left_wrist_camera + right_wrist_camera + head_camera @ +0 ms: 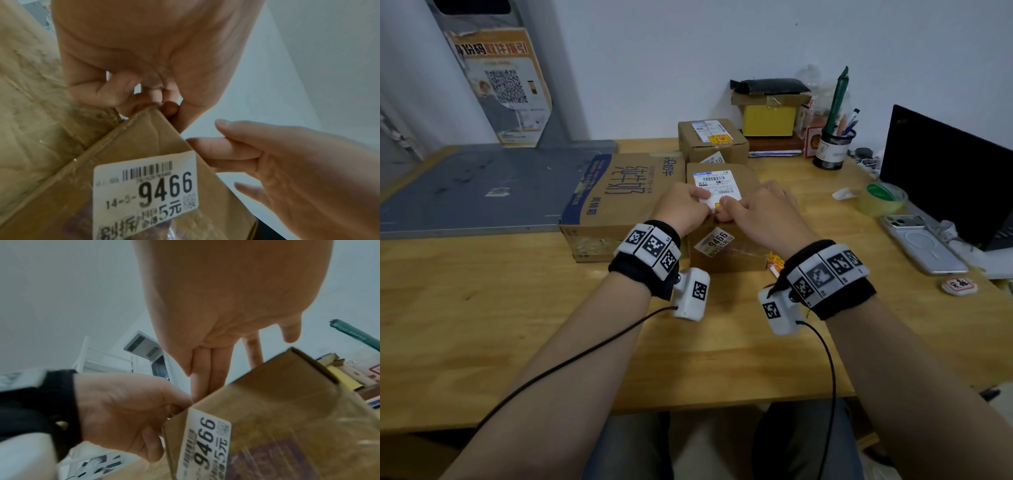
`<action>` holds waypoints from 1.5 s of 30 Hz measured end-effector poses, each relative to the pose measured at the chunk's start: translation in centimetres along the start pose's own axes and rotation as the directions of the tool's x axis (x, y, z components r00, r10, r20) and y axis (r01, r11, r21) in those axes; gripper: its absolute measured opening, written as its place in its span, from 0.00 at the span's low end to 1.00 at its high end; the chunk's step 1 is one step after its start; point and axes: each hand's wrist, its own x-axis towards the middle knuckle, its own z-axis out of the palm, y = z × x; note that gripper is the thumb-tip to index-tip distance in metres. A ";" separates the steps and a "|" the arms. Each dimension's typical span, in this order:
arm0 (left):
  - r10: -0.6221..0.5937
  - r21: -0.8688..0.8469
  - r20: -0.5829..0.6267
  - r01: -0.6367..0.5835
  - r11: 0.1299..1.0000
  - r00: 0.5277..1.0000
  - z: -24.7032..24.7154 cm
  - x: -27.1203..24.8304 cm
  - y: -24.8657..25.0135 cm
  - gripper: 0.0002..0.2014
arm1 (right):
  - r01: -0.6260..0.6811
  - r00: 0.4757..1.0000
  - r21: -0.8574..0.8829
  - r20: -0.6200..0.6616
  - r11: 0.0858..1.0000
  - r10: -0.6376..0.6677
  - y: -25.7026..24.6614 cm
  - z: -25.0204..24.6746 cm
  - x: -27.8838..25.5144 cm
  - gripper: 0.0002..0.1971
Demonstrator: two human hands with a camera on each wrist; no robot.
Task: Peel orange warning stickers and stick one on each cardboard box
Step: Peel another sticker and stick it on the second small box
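Note:
My two hands meet over the top front edge of the middle cardboard box (pixel 726 250), which bears a white "9466" label (pixel 148 191). My left hand (pixel 686 205) pinches a small white backing sheet (pixel 709 202) in curled fingers. My right hand (pixel 756 209) pinches its orange sticker (pixel 718 205) between thumb and forefinger. Most of the sticker is hidden by the fingers. The small box (pixel 712 144) behind carries an orange sticker (pixel 720 139) on top. A large flat milk carton box (pixel 619 192) lies at the left. More orange stickers (pixel 776 263) lie beside the middle box.
At the right of the wooden desk (pixel 551 325) lie a tape roll (pixel 883 198), a phone (pixel 924 243), a laptop (pixel 945 171) and a round badge (pixel 959 286). A pen holder (pixel 834 145) and a yellow box (pixel 768 118) stand at the back. A grey panel (pixel 465 192) lies left.

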 end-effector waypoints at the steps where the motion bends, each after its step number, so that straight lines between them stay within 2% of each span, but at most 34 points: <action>1: -0.002 -0.003 0.003 0.002 1.000 1.000 0.0 0.0 0.0 0.16 | 0.014 1.000 -0.007 -0.008 1.000 -0.014 0.0 -0.1 -0.3 0.27; 14: 0.018 0.016 -0.010 -0.018 1.000 1.000 0.1 0.1 -0.2 0.13 | -0.072 0.997 0.013 0.004 0.997 0.072 -0.7 -1.3 -0.3 0.26; 23: 0.025 0.016 -0.008 -0.025 1.000 1.000 0.1 0.3 -0.3 0.12 | -0.142 0.990 -0.031 0.015 0.989 0.142 -0.8 -1.8 -0.4 0.21; 27: 0.019 0.009 -0.005 -0.019 1.000 1.000 0.1 0.2 -0.3 0.12 | -0.168 0.985 0.008 0.034 0.986 0.168 -0.9 -1.9 -0.2 0.25; 31: 0.012 -0.015 0.003 -0.012 1.000 1.000 0.0 0.3 -0.3 0.11 | -0.170 0.985 0.041 0.027 0.985 0.169 -0.3 -1.9 -0.4 0.19; 38: 0.016 -0.007 0.001 -0.016 1.000 1.000 0.0 0.0 -0.1 0.10 | -0.213 0.977 0.040 0.040 0.976 0.211 0.5 -2.6 -0.4 0.26; 45: 0.007 -0.004 -0.006 -0.007 1.000 1.000 -0.1 -0.6 0.2 0.10 | -0.212 0.976 0.018 0.050 0.977 0.211 0.8 -2.5 0.0 0.27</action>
